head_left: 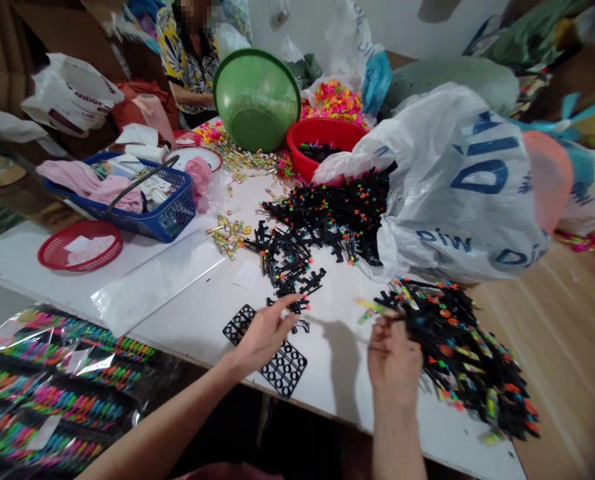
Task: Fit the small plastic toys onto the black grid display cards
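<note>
My left hand (pixel 263 335) reaches over a black plastic grid tray (pixel 290 370), with thumb and index finger apart around small black toy guns (pixel 301 307) on the white table. Whether the fingertips touch a toy gun is unclear. My right hand (pixel 393 347) is closed in a pinch beside the right-hand pile of black toy guns (pixel 457 333). From its fingertips sticks out a yellow-green tube (pixel 372 307), smeared by motion. Yellow-wrapped tubes and orange tips show among that pile. More loose toy guns (pixel 287 257) lie ahead of my left hand.
A large white plastic bag (pixel 457 193) spills black toy guns at the back right. Behind stand a red basin (pixel 327 130) and a tilted green basin (pixel 257 100). A blue basket (pixel 167 207) and red sieve (pixel 80 247) stand left. A person (pixel 190 67) sits across the table.
</note>
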Motion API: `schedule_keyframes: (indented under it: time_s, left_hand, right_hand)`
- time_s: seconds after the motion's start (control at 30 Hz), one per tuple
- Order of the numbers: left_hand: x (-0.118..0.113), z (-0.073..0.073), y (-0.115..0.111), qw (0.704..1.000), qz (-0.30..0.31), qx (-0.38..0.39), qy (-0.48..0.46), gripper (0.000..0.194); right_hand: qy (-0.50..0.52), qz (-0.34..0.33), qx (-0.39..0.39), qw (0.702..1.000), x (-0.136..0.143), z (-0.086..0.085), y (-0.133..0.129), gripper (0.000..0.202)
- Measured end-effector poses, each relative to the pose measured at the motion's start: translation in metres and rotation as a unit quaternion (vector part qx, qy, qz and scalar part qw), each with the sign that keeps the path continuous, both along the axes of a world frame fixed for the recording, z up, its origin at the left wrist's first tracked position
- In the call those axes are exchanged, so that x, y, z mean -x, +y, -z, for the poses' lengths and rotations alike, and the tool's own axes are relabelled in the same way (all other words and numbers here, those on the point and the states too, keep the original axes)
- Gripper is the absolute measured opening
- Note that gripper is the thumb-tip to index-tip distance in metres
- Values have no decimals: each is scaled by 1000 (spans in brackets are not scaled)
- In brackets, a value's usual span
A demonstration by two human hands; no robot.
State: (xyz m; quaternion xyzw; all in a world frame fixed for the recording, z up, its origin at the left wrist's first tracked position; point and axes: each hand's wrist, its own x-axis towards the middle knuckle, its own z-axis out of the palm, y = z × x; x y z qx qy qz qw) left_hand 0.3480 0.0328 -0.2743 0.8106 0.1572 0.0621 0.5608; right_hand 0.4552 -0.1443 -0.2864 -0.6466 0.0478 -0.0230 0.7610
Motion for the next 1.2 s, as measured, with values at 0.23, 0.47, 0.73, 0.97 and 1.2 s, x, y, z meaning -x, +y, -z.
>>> schedule_keyframes:
  time_s: [0.23,0.47,0.73,0.97,1.2]
  left_hand:
    - [3,8,28,995,-15,91,32,27]
    - [-36,-11,156,920,-133,-357,87,31]
    - [-84,4,219,878,123,-450,106,19]
    - [-86,-3,217,861,171,-465,111,11]
    - [-98,-8,194,880,-81,-415,217,27]
  right_hand:
    - [-256,-312,534,743,-72,19,61,31]
    - [-272,-335,742,514,-80,15,55,23]
    - [-75,-257,514,815,-65,39,4,38]
    - [122,-189,202,953,-28,64,6,52]
    - [131,-175,153,964,-17,57,8,37]
